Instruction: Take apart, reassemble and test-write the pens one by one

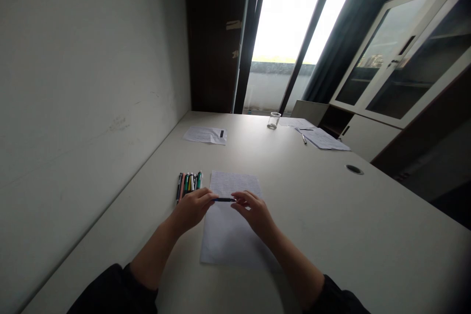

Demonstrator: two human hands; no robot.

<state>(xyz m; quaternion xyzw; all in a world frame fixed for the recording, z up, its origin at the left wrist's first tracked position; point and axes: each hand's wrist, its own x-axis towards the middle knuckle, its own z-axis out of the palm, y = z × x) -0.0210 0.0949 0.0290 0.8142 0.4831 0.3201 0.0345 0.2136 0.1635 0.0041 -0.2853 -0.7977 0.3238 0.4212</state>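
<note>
A dark pen (223, 199) lies level between my two hands, above a sheet of paper (230, 240). My left hand (194, 207) is closed on one end of the pen, and my right hand (253, 208) pinches the opposite end with its fingertips. Lines of writing or print cover the upper part of the sheet; its lower part is blank. Just beyond my left hand, several pens (189, 184) of different colours lie side by side, their near ends partly hidden by the hand.
A white table (312, 225) runs along the wall at left. Farther back are a creased paper (206, 135), a clear glass (274, 120), and a stack of papers (324, 138) with a pen (303, 139) beside it. A round cable hole (353, 170) is at right.
</note>
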